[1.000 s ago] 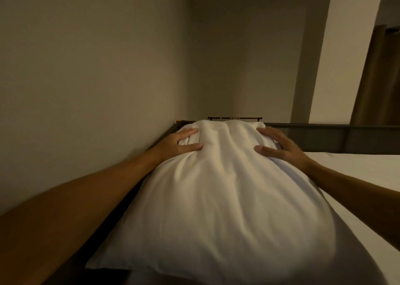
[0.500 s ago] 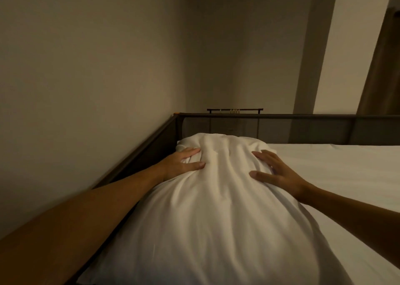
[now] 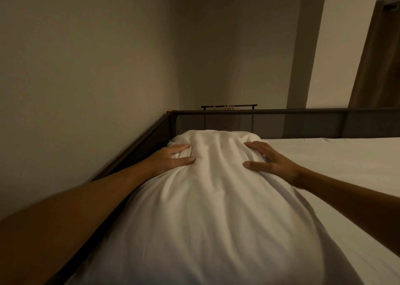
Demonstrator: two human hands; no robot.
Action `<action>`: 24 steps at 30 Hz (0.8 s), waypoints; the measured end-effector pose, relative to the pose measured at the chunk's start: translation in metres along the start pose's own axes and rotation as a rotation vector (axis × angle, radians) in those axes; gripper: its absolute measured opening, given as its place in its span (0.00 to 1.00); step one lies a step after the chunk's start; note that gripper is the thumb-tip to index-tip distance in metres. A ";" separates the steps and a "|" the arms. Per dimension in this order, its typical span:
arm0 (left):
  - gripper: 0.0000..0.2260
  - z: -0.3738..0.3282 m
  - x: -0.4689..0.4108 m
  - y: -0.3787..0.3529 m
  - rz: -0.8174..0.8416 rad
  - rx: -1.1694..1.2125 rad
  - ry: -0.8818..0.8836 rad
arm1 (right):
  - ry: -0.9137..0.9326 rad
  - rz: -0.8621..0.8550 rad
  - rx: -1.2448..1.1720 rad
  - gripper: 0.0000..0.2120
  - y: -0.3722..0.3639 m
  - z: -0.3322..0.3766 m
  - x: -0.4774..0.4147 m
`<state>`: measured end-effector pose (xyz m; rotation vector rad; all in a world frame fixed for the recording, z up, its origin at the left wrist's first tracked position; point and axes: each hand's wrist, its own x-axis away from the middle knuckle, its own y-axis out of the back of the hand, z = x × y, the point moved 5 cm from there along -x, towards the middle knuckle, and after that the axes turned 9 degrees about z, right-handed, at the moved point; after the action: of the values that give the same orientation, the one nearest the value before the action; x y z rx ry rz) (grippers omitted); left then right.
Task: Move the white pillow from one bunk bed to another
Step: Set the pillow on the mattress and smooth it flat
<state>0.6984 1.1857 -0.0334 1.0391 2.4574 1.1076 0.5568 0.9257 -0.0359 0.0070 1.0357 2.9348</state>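
Observation:
The white pillow (image 3: 214,209) lies lengthwise on the upper bunk's white mattress (image 3: 337,163), close to the left rail. Its far end sits just short of the dark end rail (image 3: 281,111). My left hand (image 3: 171,158) presses on the pillow's far left side, fingers and thumb pinching a fold of the cover. My right hand (image 3: 268,160) rests on its far right side with fingers spread around the bulge. Both forearms reach in from the near corners.
A dark metal side rail (image 3: 134,152) runs along the beige wall on the left. Mesh panels close the far end of the bunk. A dark rack (image 3: 229,106) shows behind the end rail. A brown curtain (image 3: 376,68) hangs at the far right.
The pillow has gone down from rail height onto the mattress and slid a little toward the far end. Both hands stayed on its far part.

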 end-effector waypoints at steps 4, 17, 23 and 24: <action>0.51 -0.009 0.012 -0.004 0.045 0.022 0.008 | -0.058 0.063 -0.023 0.37 0.009 0.004 0.004; 0.47 0.011 0.032 -0.026 0.193 -0.043 0.108 | -0.319 0.330 0.167 0.45 -0.001 -0.019 0.014; 0.33 0.002 0.038 0.000 0.205 -0.230 0.303 | -0.459 0.361 0.217 0.44 0.019 -0.018 0.020; 0.29 -0.002 0.037 0.012 0.150 -0.308 0.323 | -0.461 0.331 0.271 0.43 0.026 -0.015 0.018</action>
<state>0.6776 1.2160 -0.0213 1.0267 2.3552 1.7597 0.5379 0.8963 -0.0315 0.8910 1.4366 2.7998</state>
